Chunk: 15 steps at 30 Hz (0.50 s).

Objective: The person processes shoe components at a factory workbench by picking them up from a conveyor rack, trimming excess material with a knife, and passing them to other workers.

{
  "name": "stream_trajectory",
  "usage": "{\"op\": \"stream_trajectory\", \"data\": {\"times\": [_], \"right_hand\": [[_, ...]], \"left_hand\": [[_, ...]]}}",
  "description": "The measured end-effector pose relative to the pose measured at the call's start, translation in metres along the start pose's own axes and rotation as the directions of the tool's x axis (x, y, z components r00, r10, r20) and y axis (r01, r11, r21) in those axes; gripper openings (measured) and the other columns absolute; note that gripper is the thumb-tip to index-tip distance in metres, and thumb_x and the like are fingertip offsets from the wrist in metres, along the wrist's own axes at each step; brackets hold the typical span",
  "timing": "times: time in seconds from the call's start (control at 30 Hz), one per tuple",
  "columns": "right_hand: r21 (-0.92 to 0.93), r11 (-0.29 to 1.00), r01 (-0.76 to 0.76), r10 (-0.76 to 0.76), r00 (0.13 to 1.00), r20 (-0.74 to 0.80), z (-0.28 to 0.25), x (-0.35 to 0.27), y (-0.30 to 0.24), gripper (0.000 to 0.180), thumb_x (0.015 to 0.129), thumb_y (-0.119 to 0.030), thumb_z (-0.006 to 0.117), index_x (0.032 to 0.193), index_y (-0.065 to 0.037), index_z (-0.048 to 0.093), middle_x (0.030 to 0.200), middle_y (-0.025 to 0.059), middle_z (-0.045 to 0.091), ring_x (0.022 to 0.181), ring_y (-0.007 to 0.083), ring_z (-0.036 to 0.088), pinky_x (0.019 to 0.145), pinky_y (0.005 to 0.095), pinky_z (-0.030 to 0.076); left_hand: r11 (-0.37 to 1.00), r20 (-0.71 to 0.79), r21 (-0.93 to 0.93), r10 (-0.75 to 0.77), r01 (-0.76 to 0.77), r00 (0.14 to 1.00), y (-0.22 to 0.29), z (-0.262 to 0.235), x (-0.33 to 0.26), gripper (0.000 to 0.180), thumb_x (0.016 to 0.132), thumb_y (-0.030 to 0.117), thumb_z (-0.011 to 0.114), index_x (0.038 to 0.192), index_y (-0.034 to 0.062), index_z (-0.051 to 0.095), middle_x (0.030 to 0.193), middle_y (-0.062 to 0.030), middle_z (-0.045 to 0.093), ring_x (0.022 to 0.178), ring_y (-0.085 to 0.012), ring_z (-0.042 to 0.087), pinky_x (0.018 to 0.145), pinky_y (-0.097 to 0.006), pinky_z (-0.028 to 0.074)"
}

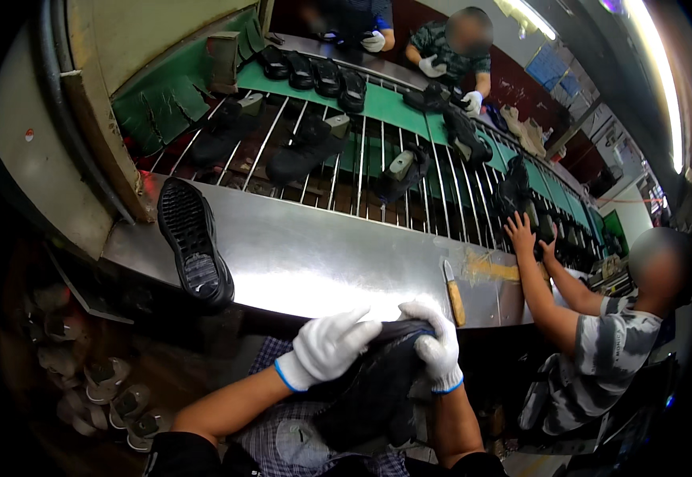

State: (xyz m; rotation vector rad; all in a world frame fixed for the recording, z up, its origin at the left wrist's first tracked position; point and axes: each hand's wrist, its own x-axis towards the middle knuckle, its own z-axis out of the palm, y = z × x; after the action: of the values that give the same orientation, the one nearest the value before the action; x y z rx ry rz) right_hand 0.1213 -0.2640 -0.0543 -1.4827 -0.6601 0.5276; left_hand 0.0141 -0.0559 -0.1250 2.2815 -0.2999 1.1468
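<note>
While your white-gloved left hand [331, 348] is holding dull-black shoe [374, 397], fingers of white-gloved right hand [438, 347] are gripping its rim.

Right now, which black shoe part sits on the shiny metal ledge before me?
The black sole, leftmost on the ledge, ribbed face up. The dark piece is in your hands; the black shoes beyond lie on rods or green belt.
</note>
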Motion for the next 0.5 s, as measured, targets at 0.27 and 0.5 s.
{"op": "stream_trajectory", "data": {"times": [0.27,0.5], "right_hand": [[-0.382,0.918,0.106,-0.022,0.976,0.217,0.002,0.008,-0.039,0.093,0.069,-0.037,0.1,0.14,0.005,0.057,0.131,0.0178,0.066,0.121,0.0276,0.066,0.108,0.0409,0.051],[-0.584,0.807,0.091,0.058,0.971,0.231,-0.004,0.002,-0.052,0.097,0.068,-0.045,0.101,0.14,0.004,0.058,0.129,0.0197,0.067,0.12,0.0287,0.066,0.104,0.0421,0.054]], "left_hand": [[0.717,0.368,-0.533,-0.28,0.448,0.886,0.001,-0.011,0.046,0.036,0.107,0.028,0.064,0.127,-0.002,0.064,0.106,-0.0203,0.074,0.096,-0.0346,0.075,0.084,-0.039,0.06],[0.515,0.511,-0.5,-0.474,0.697,0.717,0.027,-0.021,0.064,0.03,0.107,0.028,0.065,0.108,-0.0012,0.073,0.089,-0.0176,0.076,0.083,-0.0264,0.076,0.075,-0.037,0.059]]}}
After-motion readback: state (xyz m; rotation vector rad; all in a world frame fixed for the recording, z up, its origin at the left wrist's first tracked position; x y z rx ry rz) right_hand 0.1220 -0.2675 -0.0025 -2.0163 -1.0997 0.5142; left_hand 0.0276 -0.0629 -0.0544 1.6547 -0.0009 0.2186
